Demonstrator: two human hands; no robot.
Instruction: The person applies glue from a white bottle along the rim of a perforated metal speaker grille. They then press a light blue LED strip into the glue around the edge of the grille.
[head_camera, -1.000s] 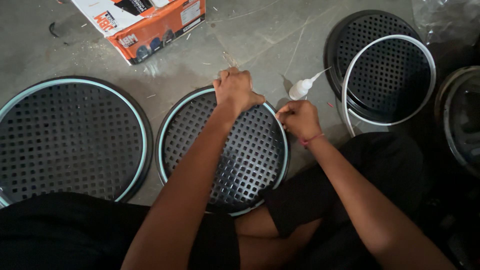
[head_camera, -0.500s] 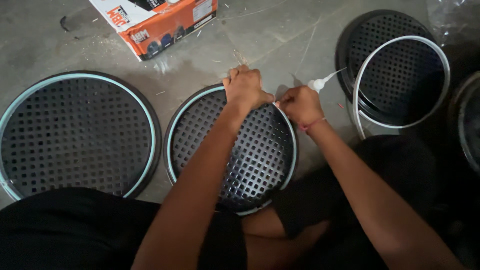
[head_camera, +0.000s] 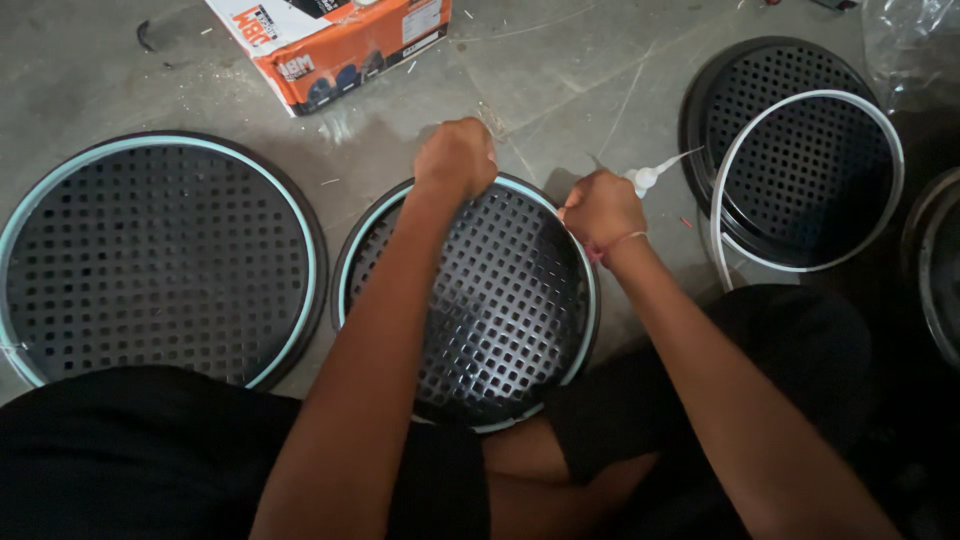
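A round black perforated grille (head_camera: 500, 300) with a pale teal rim strip lies on the floor between my knees. My left hand (head_camera: 457, 155) is closed in a fist and presses down on its far rim. My right hand (head_camera: 600, 208) grips a small white glue tube (head_camera: 650, 176) at the grille's right rim, its thin nozzle pointing up and to the right. A red thread is tied round my right wrist.
A bigger grille (head_camera: 160, 260) with a teal rim lies at left. Another black grille (head_camera: 790, 150) with a loose white ring on it lies at right, and a further one at the right edge. An orange-and-white carton (head_camera: 330, 40) stands at the top. Concrete floor (head_camera: 600, 60) around.
The view has shifted a little, so everything sits further right. My right hand has edged along the rim with the tube; my left fist stays on the far rim.
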